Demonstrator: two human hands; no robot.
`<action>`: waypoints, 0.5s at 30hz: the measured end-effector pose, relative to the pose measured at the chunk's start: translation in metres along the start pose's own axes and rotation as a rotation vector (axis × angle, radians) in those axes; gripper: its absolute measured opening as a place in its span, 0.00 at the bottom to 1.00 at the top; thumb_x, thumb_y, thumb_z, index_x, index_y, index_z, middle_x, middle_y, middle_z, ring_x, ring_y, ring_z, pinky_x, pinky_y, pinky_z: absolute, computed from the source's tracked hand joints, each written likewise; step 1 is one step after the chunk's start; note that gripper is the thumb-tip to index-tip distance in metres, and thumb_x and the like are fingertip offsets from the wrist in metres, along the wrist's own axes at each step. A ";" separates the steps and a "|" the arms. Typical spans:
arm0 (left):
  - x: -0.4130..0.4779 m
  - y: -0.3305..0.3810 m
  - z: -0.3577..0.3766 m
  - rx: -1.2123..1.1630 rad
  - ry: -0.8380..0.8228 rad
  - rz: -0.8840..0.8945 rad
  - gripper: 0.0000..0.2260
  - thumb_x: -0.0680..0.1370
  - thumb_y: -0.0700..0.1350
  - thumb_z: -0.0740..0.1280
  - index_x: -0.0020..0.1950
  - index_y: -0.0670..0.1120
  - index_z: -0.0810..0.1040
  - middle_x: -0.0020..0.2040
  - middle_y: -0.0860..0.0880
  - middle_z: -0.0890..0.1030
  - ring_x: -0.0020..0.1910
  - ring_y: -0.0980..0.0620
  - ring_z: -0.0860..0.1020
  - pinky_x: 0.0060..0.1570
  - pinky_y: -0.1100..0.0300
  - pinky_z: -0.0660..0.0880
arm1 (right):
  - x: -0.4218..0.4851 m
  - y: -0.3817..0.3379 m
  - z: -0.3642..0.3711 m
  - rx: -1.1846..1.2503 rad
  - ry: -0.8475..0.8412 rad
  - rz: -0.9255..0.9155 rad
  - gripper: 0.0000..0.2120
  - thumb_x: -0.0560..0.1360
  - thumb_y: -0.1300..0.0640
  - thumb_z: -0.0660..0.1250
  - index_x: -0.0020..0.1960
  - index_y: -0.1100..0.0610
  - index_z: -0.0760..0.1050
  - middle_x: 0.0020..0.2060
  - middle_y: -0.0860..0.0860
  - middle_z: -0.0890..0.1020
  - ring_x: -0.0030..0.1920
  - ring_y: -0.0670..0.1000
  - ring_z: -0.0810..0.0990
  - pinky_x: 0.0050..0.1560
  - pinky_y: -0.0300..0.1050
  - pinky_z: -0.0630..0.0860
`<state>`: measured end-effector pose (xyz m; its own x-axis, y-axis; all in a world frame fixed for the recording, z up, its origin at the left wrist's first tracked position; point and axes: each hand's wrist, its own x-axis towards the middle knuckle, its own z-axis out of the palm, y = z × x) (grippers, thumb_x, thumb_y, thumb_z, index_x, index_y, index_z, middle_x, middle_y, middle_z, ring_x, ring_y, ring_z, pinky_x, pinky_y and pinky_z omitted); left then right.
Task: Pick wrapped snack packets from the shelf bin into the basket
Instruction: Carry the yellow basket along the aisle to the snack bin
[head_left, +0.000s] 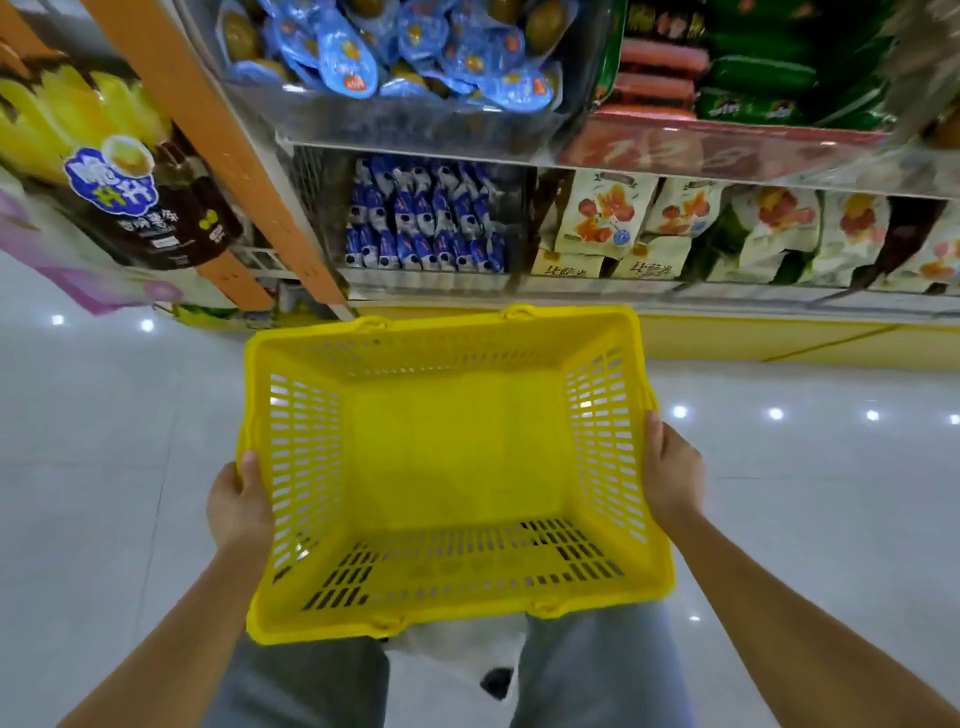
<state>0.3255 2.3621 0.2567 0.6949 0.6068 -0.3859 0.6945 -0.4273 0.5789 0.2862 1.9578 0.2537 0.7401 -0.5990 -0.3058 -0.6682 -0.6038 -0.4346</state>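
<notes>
You hold the basket (457, 452) with both hands, level in front of your body and just below the shelves. It is made of bright yellow hard plastic, rectangular, with a smooth solid bottom and walls pierced by rows of small slots. Nothing lies inside it.

Your left hand (236, 506) grips the left rim: the thumb lies on top of the edge, and the other fingers go down outside the wall, where you cannot see them. Your right hand (672, 475) grips the right rim in the same manner, thumb on top. Both grips are closed firmly around the basket edge.

The wrapped snack packets (395, 47) are above the basket and well apart from it, heaped in a shelf bin (415, 124) of clear plastic at the top of the view. They are glossy blue wrappers, flat and rounded, and each shows a dark oval piece inside. They lie loosely over each other.

To the right of this bin there are red sausage-shaped sticks (660, 57) and shiny green packs (758, 73). On the lower shelf stand small blue and white packs (426, 223) in tight rows behind a wire grid, and beside them pale bags (602, 213) with a red print. An orange metal upright (218, 135) runs slanting at the left. The floor (104, 467) is pale, polished tile that reflects the ceiling lamps as small bright spots.
</notes>
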 end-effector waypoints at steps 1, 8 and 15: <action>0.009 -0.004 0.004 -0.007 -0.001 0.002 0.18 0.82 0.48 0.54 0.49 0.33 0.73 0.49 0.30 0.75 0.48 0.35 0.73 0.44 0.52 0.63 | 0.000 0.000 0.011 0.001 0.002 0.007 0.27 0.80 0.43 0.48 0.46 0.62 0.76 0.46 0.67 0.80 0.48 0.68 0.77 0.39 0.50 0.64; 0.065 -0.030 0.051 0.016 0.008 0.139 0.19 0.82 0.46 0.54 0.47 0.31 0.73 0.47 0.28 0.75 0.48 0.32 0.73 0.43 0.47 0.64 | 0.025 0.009 0.078 0.053 0.045 0.026 0.26 0.81 0.45 0.48 0.51 0.63 0.77 0.49 0.67 0.80 0.50 0.67 0.77 0.44 0.53 0.70; 0.097 -0.006 0.086 0.056 0.073 0.138 0.23 0.82 0.47 0.51 0.55 0.28 0.74 0.54 0.26 0.74 0.54 0.29 0.72 0.51 0.43 0.67 | 0.066 0.011 0.089 0.094 0.088 0.082 0.29 0.81 0.45 0.49 0.52 0.67 0.77 0.52 0.69 0.78 0.54 0.67 0.76 0.46 0.52 0.68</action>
<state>0.4049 2.3661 0.1539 0.7705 0.5860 -0.2507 0.6039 -0.5455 0.5812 0.3345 1.9583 0.1529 0.6710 -0.6904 -0.2704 -0.7132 -0.5013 -0.4899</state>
